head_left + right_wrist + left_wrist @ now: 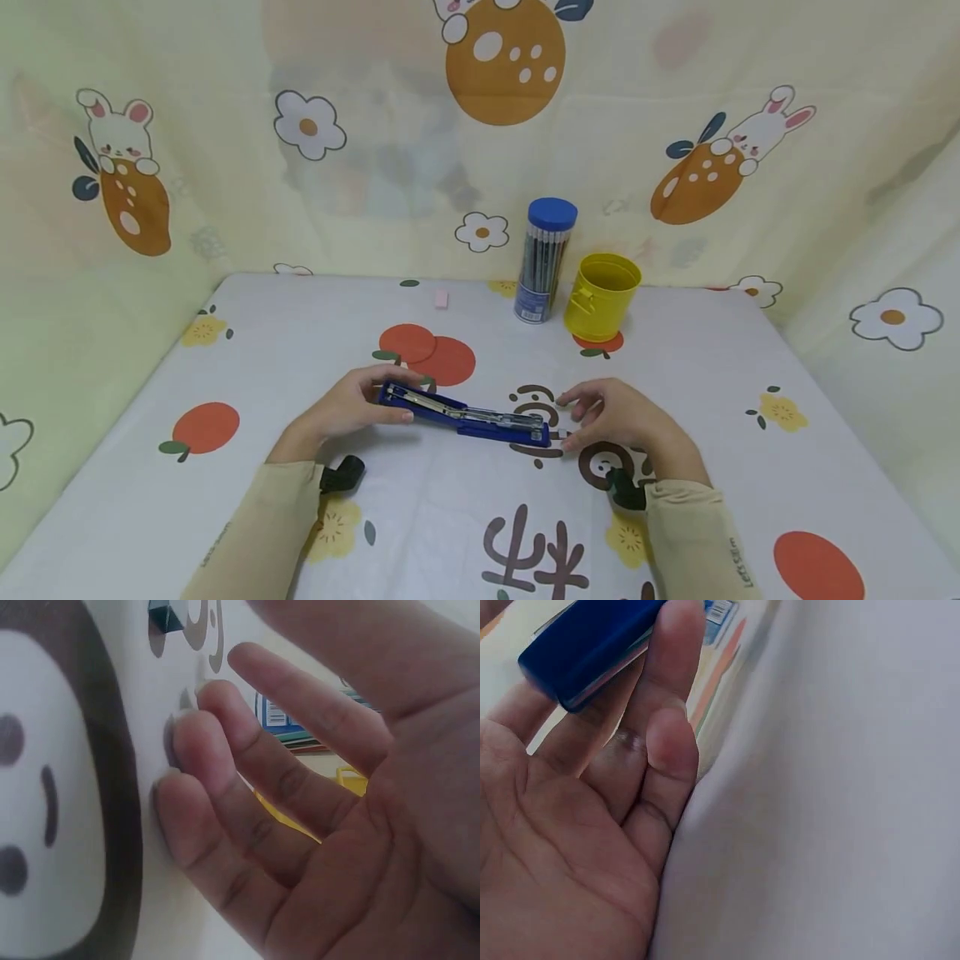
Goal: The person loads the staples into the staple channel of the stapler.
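Note:
A blue stapler [465, 414] is unfolded lengthwise above the patterned cloth, its metal inside facing up. My left hand [360, 402] grips its left end, thumb in front and fingers behind. In the left wrist view, the stapler's blue end [592, 649] lies against the fingers, above the open palm. My right hand [618, 417] is beside the stapler's right end, fingers loosely bent and the thumb close to a small pale piece [560, 434] there; whether they touch I cannot tell. The right wrist view shows the right fingers [202, 757] bent with nothing between them, near the stapler's dark end [166, 616].
Behind the hands stand a clear tube of pencils [542, 262] with a blue lid and a yellow cup [602, 298]. A small pink eraser-like block [442, 299] lies farther left. A printed curtain [375, 200] closes off the table's back.

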Demonstrator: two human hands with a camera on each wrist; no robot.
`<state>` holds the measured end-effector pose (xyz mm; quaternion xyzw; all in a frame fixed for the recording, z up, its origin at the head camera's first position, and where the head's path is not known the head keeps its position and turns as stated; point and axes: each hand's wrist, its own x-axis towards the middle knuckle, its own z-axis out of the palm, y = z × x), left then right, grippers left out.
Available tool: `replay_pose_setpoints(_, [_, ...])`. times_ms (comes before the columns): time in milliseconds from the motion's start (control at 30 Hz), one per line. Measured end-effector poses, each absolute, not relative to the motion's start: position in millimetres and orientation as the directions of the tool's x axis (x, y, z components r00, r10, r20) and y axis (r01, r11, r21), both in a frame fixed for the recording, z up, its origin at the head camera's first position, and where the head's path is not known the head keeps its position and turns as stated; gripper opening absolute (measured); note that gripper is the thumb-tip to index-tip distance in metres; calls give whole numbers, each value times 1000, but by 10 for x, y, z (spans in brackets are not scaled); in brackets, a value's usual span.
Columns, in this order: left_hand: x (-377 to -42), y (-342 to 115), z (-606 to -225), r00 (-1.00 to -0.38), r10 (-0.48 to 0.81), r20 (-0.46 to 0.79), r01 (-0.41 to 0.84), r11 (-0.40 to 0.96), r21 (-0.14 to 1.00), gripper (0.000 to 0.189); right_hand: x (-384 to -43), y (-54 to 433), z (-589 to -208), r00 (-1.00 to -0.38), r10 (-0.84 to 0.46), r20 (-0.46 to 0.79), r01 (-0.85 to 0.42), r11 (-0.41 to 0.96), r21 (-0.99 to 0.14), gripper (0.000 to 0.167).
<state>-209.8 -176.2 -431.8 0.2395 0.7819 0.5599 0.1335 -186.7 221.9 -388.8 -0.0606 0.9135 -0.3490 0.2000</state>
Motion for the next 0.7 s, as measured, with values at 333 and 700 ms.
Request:
replay_pose_setpoints(333, [-2090,-1839,-4353,-870,493,18,158,242,957,50,-1885,2225,-3938,-902,-293,-316,-8,745,-667,46])
replay_pose_setpoints(700, [-2116,-1792,-4382,-886,463,-20,128,286,950,50,-1890,2241,-3967,-901,-263,-345,34,750,-661,32])
